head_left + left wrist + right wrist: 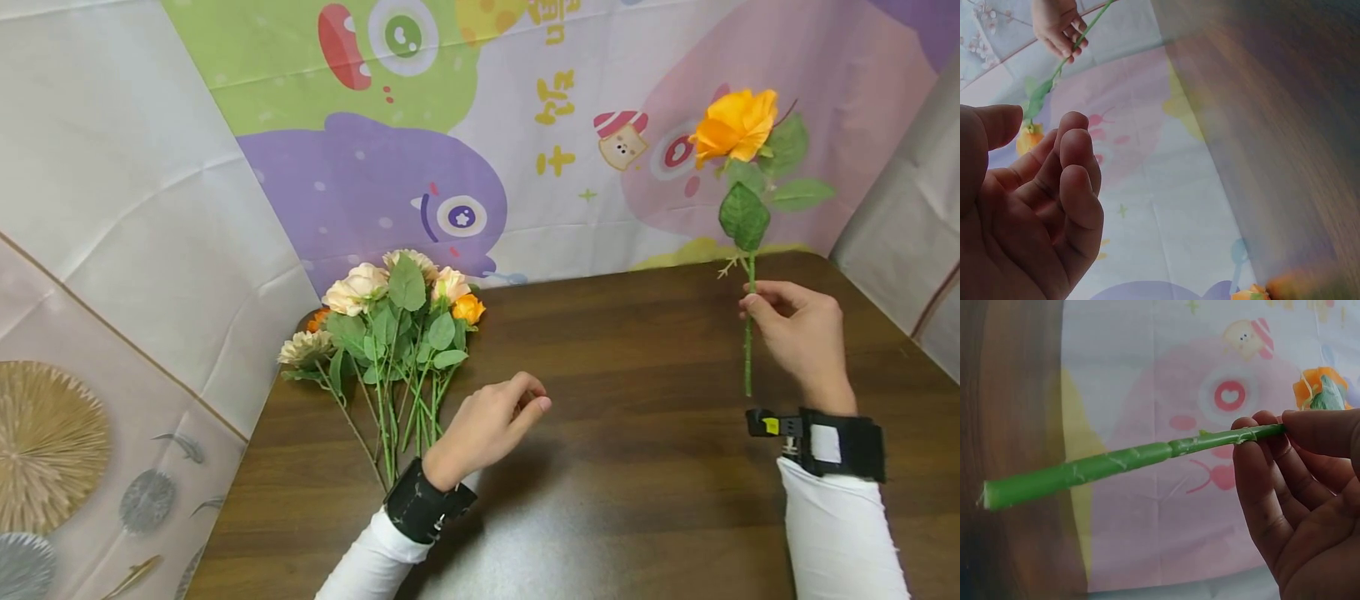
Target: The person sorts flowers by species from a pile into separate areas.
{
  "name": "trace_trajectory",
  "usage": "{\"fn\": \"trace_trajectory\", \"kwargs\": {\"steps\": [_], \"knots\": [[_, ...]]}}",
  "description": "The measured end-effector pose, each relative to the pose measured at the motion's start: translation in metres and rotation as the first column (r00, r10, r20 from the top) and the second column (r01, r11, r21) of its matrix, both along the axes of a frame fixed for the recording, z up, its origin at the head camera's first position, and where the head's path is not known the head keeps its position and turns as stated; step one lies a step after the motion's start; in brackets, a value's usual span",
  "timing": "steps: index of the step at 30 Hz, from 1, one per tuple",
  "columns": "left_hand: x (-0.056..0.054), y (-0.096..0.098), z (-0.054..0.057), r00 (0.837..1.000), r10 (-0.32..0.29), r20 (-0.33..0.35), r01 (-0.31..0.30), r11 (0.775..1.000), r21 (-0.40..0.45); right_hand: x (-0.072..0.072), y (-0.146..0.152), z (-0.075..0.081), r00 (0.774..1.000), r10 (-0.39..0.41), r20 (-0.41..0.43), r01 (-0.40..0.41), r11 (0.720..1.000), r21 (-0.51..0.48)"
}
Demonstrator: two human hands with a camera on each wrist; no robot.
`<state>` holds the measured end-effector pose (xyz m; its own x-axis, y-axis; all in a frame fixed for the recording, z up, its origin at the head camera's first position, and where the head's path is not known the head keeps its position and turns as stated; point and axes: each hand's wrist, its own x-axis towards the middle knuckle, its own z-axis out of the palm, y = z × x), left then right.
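Observation:
An orange artificial rose (735, 125) stands upright above the right side of the table, its green stem pinched between thumb and fingers of my right hand (802, 333). In the right wrist view the cut end of the stem (1079, 472) points left, away from the fingertips. My left hand (487, 421) hovers over the table with loosely bent fingers and nothing in it. Just left of that hand lies a pile of artificial flowers (405, 333), with cream, peach and orange heads, green leaves and long stems.
The brown wooden table (637, 400) meets a cartoon-printed cloth (375, 183) at its back edge. Pale fabric hangs at the left (150, 167) and right sides. A black band with a small camera sits on each wrist.

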<state>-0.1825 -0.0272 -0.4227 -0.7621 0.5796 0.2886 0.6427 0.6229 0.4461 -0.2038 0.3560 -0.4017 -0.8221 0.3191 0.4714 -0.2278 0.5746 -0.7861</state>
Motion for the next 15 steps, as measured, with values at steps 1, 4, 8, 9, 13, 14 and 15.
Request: {"fn": "trace_trajectory", "kwargs": {"steps": [1,4,8,9,13,14,15], "knots": [[0.000,0.000,0.000,1.000,0.000,0.001,0.000,1.000,0.000,0.000,0.001,-0.001,1.000,-0.004,0.003,0.004,1.000,0.005],[0.000,0.000,0.000,1.000,-0.004,0.007,0.004,1.000,0.000,0.001,0.006,-0.003,1.000,-0.020,0.009,0.020,1.000,0.014],[0.000,0.000,0.001,1.000,-0.010,0.015,0.010,1.000,-0.001,0.001,0.014,-0.007,0.999,-0.049,0.024,0.048,0.998,0.047],[0.000,0.000,0.001,1.000,-0.010,0.015,0.010,1.000,-0.004,0.001,0.016,-0.008,0.998,-0.059,0.028,0.057,0.996,0.061],[0.000,0.000,0.001,1.000,-0.009,0.011,0.009,1.000,-0.012,0.003,0.026,-0.011,0.992,-0.114,0.048,0.106,0.984,0.142],[0.000,0.000,0.000,1.000,-0.009,0.011,0.009,1.000,-0.015,0.003,0.028,-0.012,0.990,-0.129,0.052,0.119,0.980,0.159],[0.000,0.000,0.000,1.000,-0.010,0.013,0.010,1.000,-0.018,0.003,0.029,-0.012,0.988,-0.142,0.053,0.131,0.976,0.175]]}}
